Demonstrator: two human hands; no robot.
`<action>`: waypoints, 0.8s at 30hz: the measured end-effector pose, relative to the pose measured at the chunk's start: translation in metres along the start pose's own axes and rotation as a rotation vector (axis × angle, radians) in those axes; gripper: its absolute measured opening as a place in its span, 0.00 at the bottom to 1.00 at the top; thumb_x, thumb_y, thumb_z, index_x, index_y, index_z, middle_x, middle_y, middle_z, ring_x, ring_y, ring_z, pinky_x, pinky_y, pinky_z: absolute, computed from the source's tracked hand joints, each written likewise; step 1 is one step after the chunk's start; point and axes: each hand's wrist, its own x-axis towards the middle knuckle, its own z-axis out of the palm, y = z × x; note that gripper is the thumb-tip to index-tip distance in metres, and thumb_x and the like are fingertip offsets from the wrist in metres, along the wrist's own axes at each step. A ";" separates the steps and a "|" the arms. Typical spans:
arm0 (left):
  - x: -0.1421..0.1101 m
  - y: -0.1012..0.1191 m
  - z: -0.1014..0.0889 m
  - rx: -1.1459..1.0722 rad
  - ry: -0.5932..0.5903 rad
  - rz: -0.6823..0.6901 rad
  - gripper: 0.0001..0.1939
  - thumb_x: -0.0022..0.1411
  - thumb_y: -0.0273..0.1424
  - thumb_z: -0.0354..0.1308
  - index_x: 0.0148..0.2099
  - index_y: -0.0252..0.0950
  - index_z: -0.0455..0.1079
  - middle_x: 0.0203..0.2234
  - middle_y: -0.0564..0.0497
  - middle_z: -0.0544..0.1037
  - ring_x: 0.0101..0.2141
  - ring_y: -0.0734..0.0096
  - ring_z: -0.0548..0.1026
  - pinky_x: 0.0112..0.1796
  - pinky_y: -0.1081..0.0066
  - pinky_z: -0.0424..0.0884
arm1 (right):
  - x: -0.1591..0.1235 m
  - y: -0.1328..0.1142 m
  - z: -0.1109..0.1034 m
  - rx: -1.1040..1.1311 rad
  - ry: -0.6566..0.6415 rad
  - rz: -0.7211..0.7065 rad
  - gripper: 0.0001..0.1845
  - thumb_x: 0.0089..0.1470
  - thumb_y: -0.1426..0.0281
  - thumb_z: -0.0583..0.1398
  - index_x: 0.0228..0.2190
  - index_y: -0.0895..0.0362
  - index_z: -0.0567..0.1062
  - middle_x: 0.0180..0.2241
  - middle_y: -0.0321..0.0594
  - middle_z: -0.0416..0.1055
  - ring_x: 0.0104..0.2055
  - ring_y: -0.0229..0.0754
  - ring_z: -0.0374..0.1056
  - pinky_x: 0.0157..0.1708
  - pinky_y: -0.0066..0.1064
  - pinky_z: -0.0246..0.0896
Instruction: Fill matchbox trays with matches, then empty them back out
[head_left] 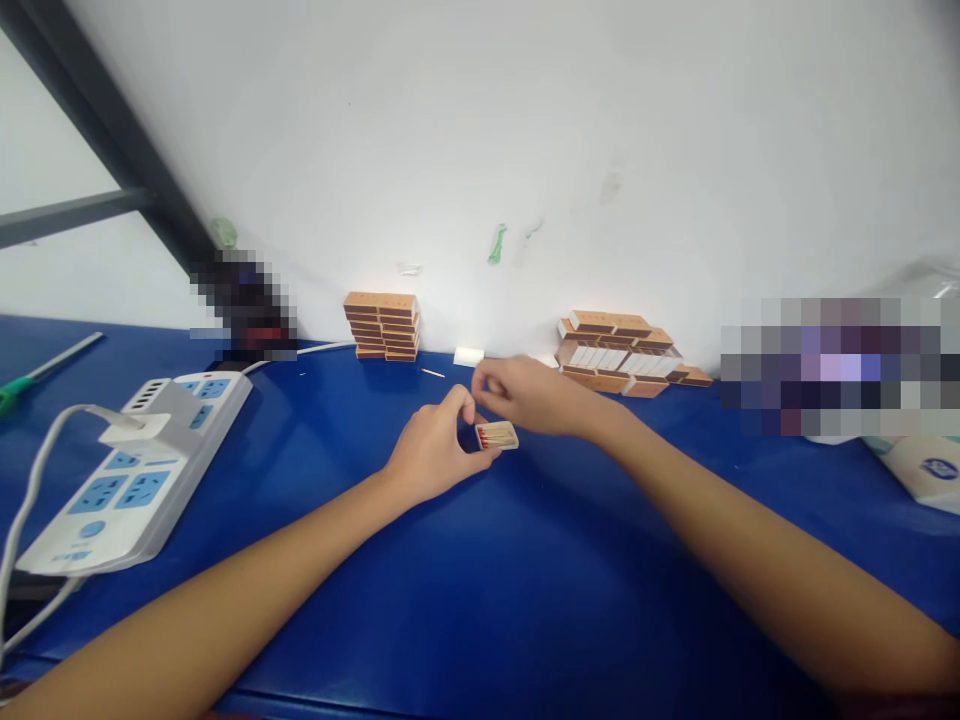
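Note:
My left hand (435, 445) grips a small matchbox tray (513, 441) low over the blue tabletop, thumb along its near side. Red-tipped matches (495, 434) lie side by side inside the tray. Just behind and above it is my right hand (521, 392), its fingers curled together close to my left fingertips. Whatever those right fingers may pinch is hidden. A loose match (433, 372) lies on the table beyond my left hand. Farther back, a small white piece (469, 356) rests against the wall.
Stacked matchboxes (381, 325) stand at the wall on the left; a looser pile of matchboxes (615, 350) is on the right. A white power strip (142, 475) with a plugged-in cable occupies the left side, near a green-handled screwdriver (52, 372). At far right is a white packet (926, 465).

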 end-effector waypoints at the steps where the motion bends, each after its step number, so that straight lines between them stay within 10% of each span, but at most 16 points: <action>1: 0.000 0.000 0.000 -0.018 -0.004 0.014 0.24 0.54 0.36 0.69 0.37 0.42 0.52 0.34 0.57 0.81 0.28 0.68 0.74 0.31 0.69 0.62 | 0.015 0.000 0.002 0.000 0.046 -0.001 0.05 0.65 0.71 0.58 0.39 0.57 0.76 0.33 0.40 0.77 0.31 0.38 0.67 0.31 0.30 0.52; 8: 0.001 0.001 0.000 -0.047 -0.015 0.003 0.24 0.53 0.36 0.70 0.35 0.43 0.53 0.35 0.54 0.83 0.33 0.60 0.80 0.33 0.67 0.69 | 0.088 -0.007 0.030 -0.146 -0.028 0.049 0.10 0.68 0.68 0.58 0.42 0.62 0.76 0.42 0.53 0.79 0.38 0.46 0.72 0.31 0.32 0.52; 14: 0.000 0.000 0.002 -0.106 0.019 -0.002 0.25 0.53 0.33 0.70 0.34 0.42 0.51 0.37 0.56 0.85 0.35 0.61 0.81 0.35 0.66 0.69 | 0.019 0.014 -0.006 -0.085 0.056 0.015 0.10 0.70 0.66 0.54 0.44 0.57 0.73 0.39 0.45 0.78 0.38 0.44 0.71 0.35 0.31 0.53; 20: -0.002 0.000 0.002 -0.066 0.007 -0.013 0.25 0.54 0.36 0.70 0.35 0.42 0.52 0.36 0.58 0.84 0.26 0.70 0.74 0.25 0.71 0.58 | -0.047 0.015 0.004 0.089 -0.173 0.016 0.09 0.69 0.65 0.54 0.38 0.54 0.72 0.31 0.37 0.75 0.30 0.39 0.66 0.29 0.30 0.51; 24: -0.001 -0.001 0.002 -0.059 0.008 0.011 0.25 0.54 0.34 0.70 0.35 0.42 0.51 0.38 0.58 0.85 0.29 0.68 0.76 0.27 0.71 0.60 | -0.060 0.025 0.000 0.162 0.020 0.022 0.12 0.68 0.61 0.55 0.38 0.53 0.74 0.27 0.35 0.73 0.26 0.39 0.64 0.28 0.31 0.52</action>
